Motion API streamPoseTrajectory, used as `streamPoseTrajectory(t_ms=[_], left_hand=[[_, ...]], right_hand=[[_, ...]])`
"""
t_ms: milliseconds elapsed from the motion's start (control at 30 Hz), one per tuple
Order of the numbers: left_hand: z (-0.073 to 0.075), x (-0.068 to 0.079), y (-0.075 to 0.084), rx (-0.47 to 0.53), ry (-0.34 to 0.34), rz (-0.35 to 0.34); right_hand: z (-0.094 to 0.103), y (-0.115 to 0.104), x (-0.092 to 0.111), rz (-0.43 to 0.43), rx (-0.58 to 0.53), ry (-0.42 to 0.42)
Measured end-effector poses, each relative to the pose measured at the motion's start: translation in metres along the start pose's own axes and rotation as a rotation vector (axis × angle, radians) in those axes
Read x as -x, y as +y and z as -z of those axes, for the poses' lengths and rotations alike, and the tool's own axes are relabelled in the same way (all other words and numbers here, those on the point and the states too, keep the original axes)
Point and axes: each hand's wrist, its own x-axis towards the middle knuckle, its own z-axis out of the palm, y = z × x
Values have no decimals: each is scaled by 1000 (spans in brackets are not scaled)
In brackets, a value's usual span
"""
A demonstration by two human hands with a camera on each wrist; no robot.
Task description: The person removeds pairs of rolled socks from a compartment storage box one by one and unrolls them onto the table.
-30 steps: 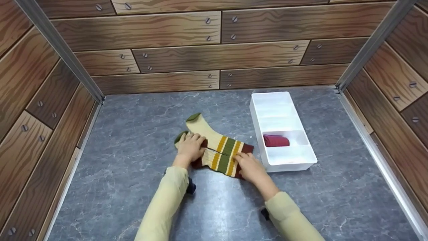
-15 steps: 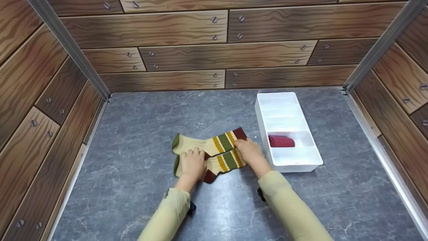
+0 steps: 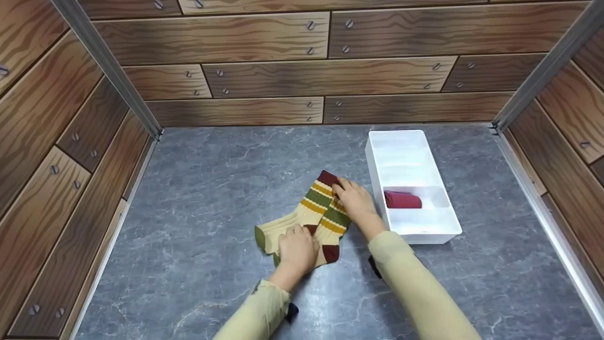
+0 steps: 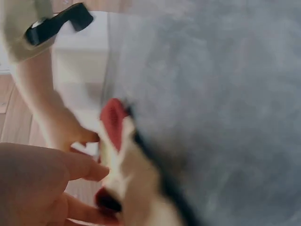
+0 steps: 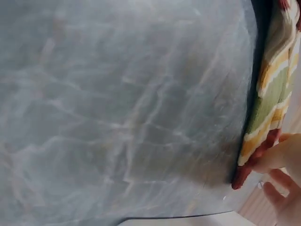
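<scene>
Two striped socks (image 3: 314, 200) swung round since prev. frame, cuffs now pointing farther fwd. Nearest: 2 pale sleeves (image 3: 420, 283). L hand (image 3: 297, 248) curled over foot ends, gripping fabric; R hand (image 3: 355, 200) pinching cuff end, fingertips closed on it. Socks on grey tabletop (image 3: 212, 189), partly overlapping, btwn hands. 1 white tray (image 3: 401, 151) just beside R hand; 1 rolled maroon bundle (image 3: 403, 199) inside, 2nd compartment from near end. Beyond: 3 wood-plank walls (image 3: 283, 75).

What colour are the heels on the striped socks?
The heels are maroon, seen best in the head view.
</scene>
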Motion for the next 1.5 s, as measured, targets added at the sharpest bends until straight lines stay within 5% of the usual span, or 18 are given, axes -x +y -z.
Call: streamPoseTrajectory(t_ms=[167,367,467,567,767,1067,1300,1500], left_hand=[[10,-24,-40,158,-39,-160],[7,-40,-81,261,-66,-460],[2,-35,-87,298,-123,-526],[-3,-26,-89,297,-148,-507],[-11,-11,-70,208,-95,-350],[-16,-16,-28,144,-71,-155],[-16,-38,-25,191,-37,-209],[-9,-53,-36,302,-240,-301]], right_hand=[[1,-30,24,-31,-47,81],[-6,-67,45,-33,-107,-136],[-9,-70,47,-83,-137,-222],[-10,-65,43,-91,-150,-261],[-8,-41,23,17,-192,-302],[2,-7,-8,149,-267,-322],[8,-4,2,95,-260,-156],[11,-12,29,28,-240,-272]])
